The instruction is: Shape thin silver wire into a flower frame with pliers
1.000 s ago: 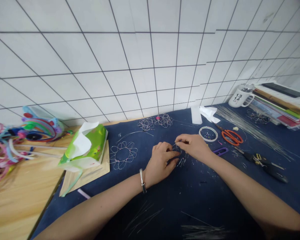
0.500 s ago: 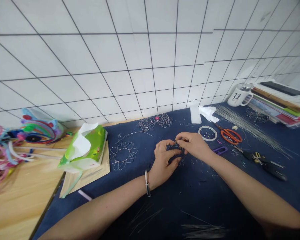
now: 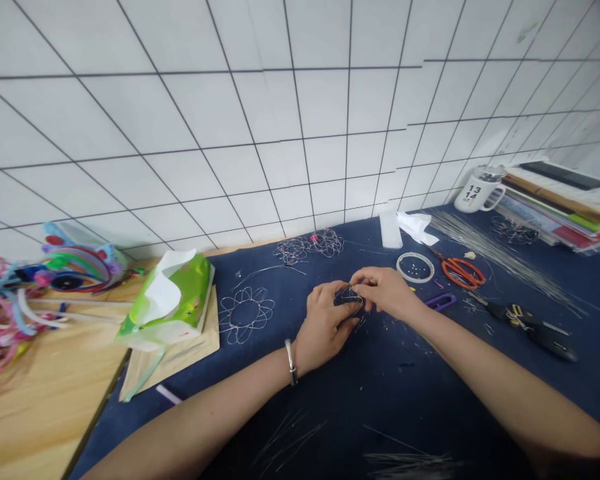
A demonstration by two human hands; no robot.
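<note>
Between both hands sits a small piece of looped thin wire [image 3: 351, 294], mostly covered by fingers. My left hand [image 3: 325, 327], with a silver bangle at the wrist, is closed around its left side. Finger and thumb of my right hand [image 3: 380, 291] pinch the wire at its upper edge. To the left lies a flat wire flower [image 3: 246, 315] with petal loops around an open ring. Farther back rest rounder wire shapes [image 3: 327, 243], one with a pink bead.
At right are a white ring [image 3: 415, 267] with beads inside, orange-handled scissors [image 3: 463, 272], a purple tool [image 3: 440, 302], black-handled pliers [image 3: 527, 327], long wires [image 3: 505, 257] and a mug [image 3: 480, 192]. A green tissue pack [image 3: 193, 293] stands left. Cut wires [image 3: 410, 463] lie in front.
Both hands stay on the wire piece, with only slight finger shifts. The view has moved very little.
</note>
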